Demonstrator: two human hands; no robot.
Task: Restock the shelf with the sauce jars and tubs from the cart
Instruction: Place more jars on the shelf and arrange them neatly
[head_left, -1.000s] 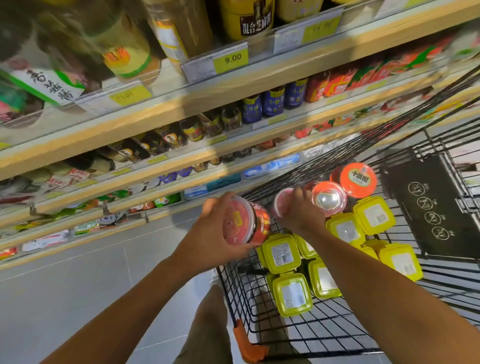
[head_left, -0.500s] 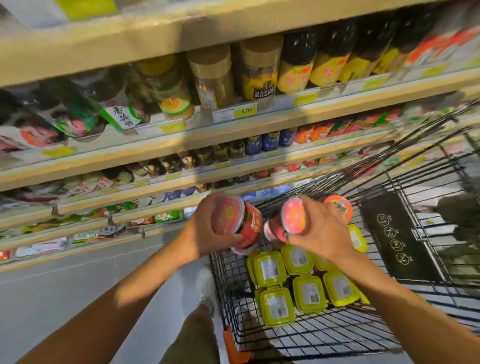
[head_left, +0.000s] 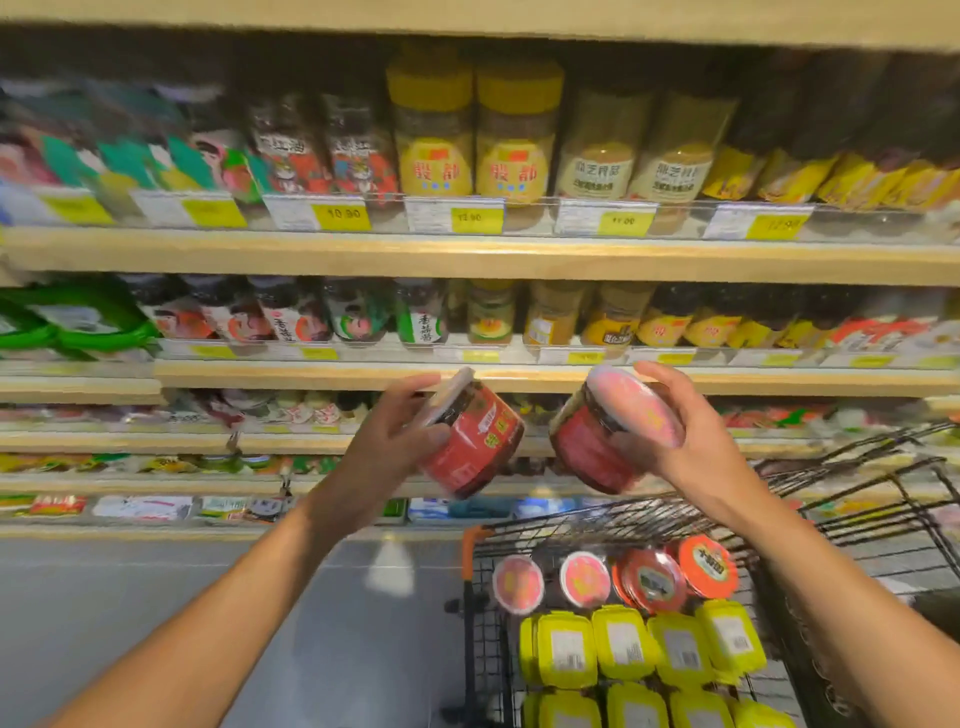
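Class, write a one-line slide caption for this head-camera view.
Left hand grips a red jar, right hand a second jar, before stocked shelves; yellow tubs fill the cart.

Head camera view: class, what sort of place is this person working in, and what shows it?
Most likely a supermarket aisle: long shelves packed with rows of sauce jars, yellow price tags along the shelf edges, and a wire cart loaded with yellow-lidded tubs.
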